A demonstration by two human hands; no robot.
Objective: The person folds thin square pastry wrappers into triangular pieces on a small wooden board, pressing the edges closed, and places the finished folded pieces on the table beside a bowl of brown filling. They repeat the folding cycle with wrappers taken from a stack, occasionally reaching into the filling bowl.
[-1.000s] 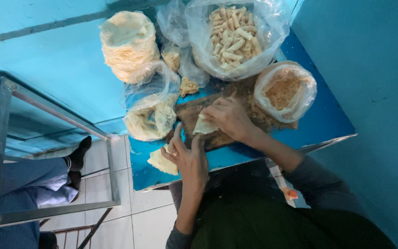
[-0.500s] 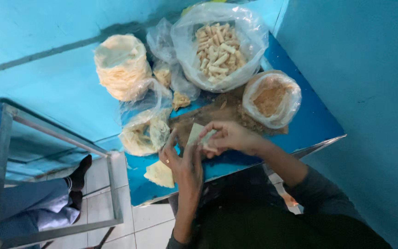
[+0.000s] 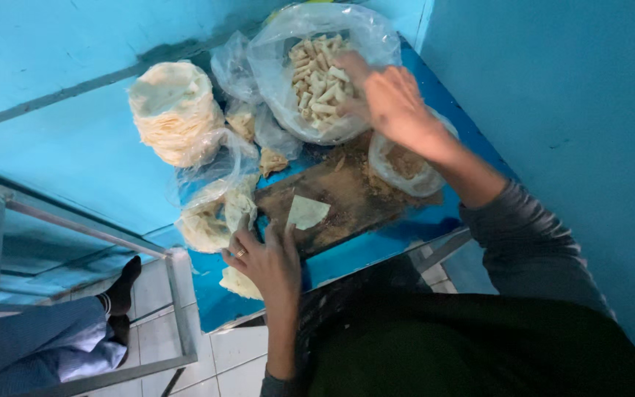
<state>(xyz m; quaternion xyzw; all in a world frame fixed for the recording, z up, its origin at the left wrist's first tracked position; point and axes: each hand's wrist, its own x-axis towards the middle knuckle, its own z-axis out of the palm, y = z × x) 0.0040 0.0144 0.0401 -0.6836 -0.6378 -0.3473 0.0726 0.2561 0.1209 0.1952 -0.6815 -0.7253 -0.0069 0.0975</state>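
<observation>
Since half a second ago, the right hand [image 3: 387, 99] has left the wooden board [image 3: 347, 195] and now reaches beyond it into the clear bag of rolled pastries [image 3: 317, 77], fingers spread loosely; whether it grips a roll cannot be told. On the board's near end lies a pale wrapper sheet [image 3: 307, 212]. Beside that end the left hand [image 3: 267, 261] rests half open, empty, fingertips beside the bag of wrappers [image 3: 211, 220]. A bag of brown filling [image 3: 402, 162] sits at the board's far side.

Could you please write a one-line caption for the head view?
Right hand reaches over a bag of rolled pastries; left hand rests by a wrapper.
</observation>
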